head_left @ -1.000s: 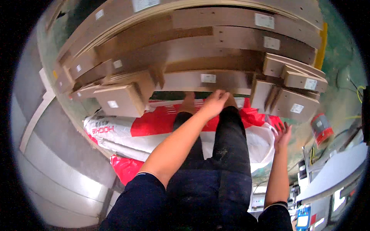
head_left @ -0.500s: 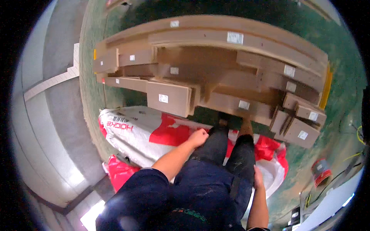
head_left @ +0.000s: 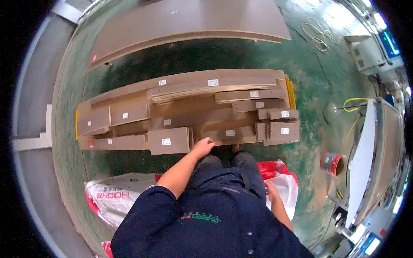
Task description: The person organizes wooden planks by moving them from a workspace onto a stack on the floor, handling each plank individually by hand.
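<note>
My left hand (head_left: 203,147) hangs before my knees, fingers curled, with nothing seen in it. In the picture it overlaps the near edge of a stack of brown boards; whether it touches them I cannot tell. Closest to it are a short labelled board (head_left: 167,142) on its left and a long narrow board (head_left: 228,134) just beyond. My right hand (head_left: 270,188) hangs low beside my right thigh, fingers loosely extended and nothing visible in them. Behind it lies a white and red plastic sheet (head_left: 289,189) on the floor.
Wide brown panels (head_left: 189,17) lie in a second stack farther off. Yellow edging (head_left: 291,92) marks the near stack's right end. To the right are a red and grey bucket (head_left: 330,164), a machine with a pale panel (head_left: 361,163), and a coiled hose (head_left: 318,36) on the green floor.
My view has tilted up, so the far panels and machines now show. My left hand has moved from beside my thigh to in front of my knees, nearer the stack in the picture.
</note>
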A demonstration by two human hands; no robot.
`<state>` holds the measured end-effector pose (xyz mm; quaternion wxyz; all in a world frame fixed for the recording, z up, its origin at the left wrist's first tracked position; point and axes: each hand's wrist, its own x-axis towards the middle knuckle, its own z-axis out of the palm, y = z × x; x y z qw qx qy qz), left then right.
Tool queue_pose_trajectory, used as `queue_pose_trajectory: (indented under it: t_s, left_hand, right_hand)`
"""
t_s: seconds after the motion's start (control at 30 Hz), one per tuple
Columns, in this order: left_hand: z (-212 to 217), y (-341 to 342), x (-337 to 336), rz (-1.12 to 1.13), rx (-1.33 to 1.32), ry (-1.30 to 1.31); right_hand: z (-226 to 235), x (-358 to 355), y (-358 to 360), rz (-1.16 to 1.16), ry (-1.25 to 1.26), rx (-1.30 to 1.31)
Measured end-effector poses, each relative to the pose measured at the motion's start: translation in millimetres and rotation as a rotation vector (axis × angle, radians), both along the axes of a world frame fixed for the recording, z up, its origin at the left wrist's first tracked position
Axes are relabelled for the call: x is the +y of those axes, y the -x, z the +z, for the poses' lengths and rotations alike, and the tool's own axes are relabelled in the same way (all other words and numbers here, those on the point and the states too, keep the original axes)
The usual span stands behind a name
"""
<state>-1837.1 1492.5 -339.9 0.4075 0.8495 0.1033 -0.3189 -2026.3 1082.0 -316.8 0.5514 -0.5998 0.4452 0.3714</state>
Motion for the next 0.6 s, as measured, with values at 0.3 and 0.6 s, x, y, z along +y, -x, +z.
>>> queue_pose_trajectory:
  t_s: [0.3,0.6]
  left_hand:
    - [-18,82,119,0.023,0.179,-0.254]
    - [-27,138,107,0.251,0.422,-0.176]
  right_hand:
    - [-102,-18,25,0.09,0.136,-0.473]
    - [-30,4,-121,0.34,0.304,-0.37]
